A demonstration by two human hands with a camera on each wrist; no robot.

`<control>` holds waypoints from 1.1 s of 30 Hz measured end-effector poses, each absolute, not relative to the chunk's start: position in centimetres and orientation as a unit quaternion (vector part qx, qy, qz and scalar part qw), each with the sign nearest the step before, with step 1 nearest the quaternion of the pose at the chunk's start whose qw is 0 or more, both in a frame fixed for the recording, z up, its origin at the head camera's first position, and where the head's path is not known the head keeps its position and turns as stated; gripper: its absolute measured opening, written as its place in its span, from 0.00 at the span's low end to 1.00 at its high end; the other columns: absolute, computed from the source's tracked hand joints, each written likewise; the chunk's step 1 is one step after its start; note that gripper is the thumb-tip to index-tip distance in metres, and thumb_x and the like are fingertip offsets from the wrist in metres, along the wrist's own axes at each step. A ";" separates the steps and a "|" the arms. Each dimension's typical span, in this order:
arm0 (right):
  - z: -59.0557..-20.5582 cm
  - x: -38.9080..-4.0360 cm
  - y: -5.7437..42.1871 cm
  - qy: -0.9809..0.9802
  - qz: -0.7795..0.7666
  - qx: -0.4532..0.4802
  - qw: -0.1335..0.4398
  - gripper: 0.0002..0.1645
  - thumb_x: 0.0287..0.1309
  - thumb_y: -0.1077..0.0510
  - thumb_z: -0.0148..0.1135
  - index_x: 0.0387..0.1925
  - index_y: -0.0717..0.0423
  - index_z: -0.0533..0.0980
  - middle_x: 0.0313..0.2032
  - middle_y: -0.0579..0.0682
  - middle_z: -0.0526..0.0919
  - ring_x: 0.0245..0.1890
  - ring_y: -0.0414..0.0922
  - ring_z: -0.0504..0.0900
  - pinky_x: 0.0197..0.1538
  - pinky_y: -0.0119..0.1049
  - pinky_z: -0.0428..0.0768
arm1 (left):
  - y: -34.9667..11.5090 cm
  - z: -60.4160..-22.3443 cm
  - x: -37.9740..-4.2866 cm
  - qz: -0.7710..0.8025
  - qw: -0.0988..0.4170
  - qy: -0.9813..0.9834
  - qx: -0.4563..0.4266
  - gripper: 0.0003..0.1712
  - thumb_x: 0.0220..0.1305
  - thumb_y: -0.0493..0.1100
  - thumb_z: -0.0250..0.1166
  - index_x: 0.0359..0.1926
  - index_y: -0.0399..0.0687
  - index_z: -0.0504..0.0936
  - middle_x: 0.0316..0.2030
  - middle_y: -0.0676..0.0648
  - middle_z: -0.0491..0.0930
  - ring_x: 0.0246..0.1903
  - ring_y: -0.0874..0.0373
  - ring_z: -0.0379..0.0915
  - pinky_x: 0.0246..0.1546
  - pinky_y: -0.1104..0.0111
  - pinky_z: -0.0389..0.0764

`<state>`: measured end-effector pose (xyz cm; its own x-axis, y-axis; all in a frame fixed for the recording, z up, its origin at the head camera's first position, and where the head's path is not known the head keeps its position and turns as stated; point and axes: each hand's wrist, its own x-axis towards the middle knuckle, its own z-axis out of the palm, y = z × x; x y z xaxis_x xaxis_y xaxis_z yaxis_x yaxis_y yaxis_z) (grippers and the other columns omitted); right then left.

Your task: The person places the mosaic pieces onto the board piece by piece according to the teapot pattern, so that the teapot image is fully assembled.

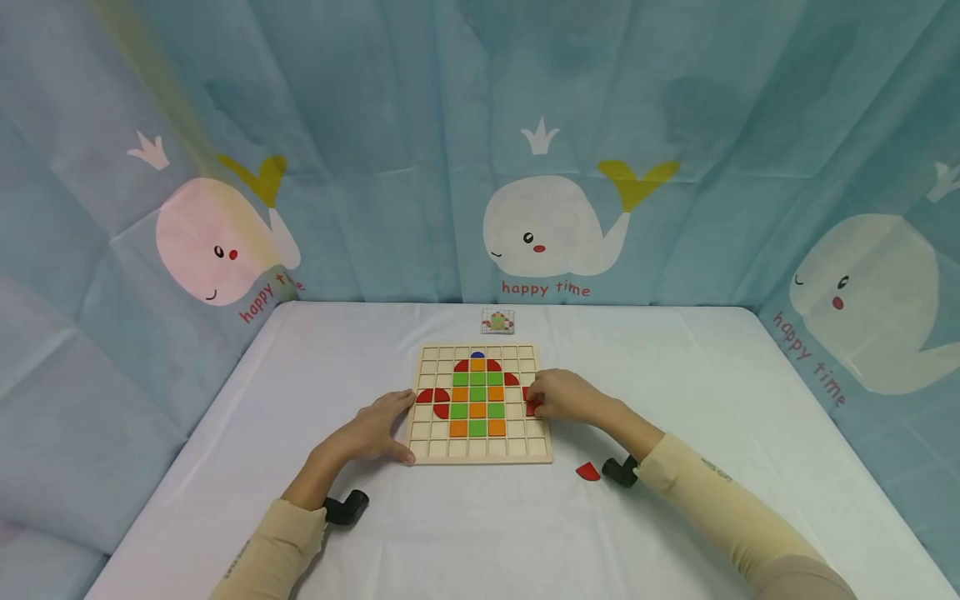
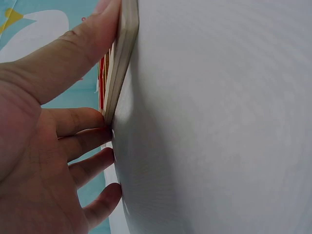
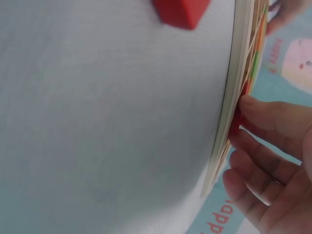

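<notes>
A wooden grid board (image 1: pixel 438 451) lies on the table, bearing green and orange squares, red quarter-circle pieces and a blue piece (image 1: pixel 477 355) at the top. Along its left edge rests my left hand (image 1: pixel 372 428), thumb at the near corner and fingers spread against the side, as the left wrist view also shows. At the right edge my right hand (image 1: pixel 566 394) pinches a red quarter-circle piece (image 3: pixel 236 121) between thumb and forefinger, low over the cells. My fingers partly hide the red there. Another red quarter-circle piece (image 1: pixel 588 472) lies on the table near my right wrist.
A small pattern card (image 1: pixel 498 322) lies beyond the board's far edge. White cloth (image 1: pixel 667 367) covers the table, and a blue curtain (image 1: pixel 390 167) with whale prints hangs behind and at the sides. Black wrist devices (image 1: pixel 347 507) sit under both forearms.
</notes>
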<state>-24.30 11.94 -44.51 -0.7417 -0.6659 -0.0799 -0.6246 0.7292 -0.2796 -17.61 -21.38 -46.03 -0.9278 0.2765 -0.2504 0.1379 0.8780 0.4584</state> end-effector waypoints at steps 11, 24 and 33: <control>-44.6 -24.0 12.1 0.927 -0.118 -0.343 0.090 0.11 0.54 0.58 0.70 0.40 0.53 0.86 0.33 0.44 0.81 0.32 0.38 0.73 0.39 0.31 0.77 | -21.3 -46.3 -17.7 0.225 0.157 0.955 0.110 0.63 0.38 0.50 0.82 0.73 0.38 0.59 0.73 0.37 0.57 0.74 0.37 0.48 0.70 0.38 0.53; -42.6 -20.8 16.1 0.926 -0.156 -0.333 0.088 0.10 0.55 0.59 0.68 0.40 0.53 0.86 0.33 0.42 0.81 0.33 0.37 0.77 0.38 0.30 0.78 | -21.5 -46.2 -17.8 0.222 0.158 0.955 0.117 0.62 0.39 0.51 0.81 0.73 0.37 0.59 0.73 0.36 0.56 0.74 0.37 0.48 0.70 0.39 0.53; -43.0 -18.3 18.4 0.924 -0.174 -0.320 0.118 0.10 0.53 0.63 0.67 0.39 0.53 0.86 0.36 0.43 0.82 0.37 0.41 0.78 0.41 0.34 0.80 | -21.6 -46.3 -17.9 0.220 0.154 0.956 0.120 0.62 0.39 0.51 0.81 0.73 0.37 0.59 0.73 0.36 0.57 0.73 0.36 0.48 0.69 0.38 0.54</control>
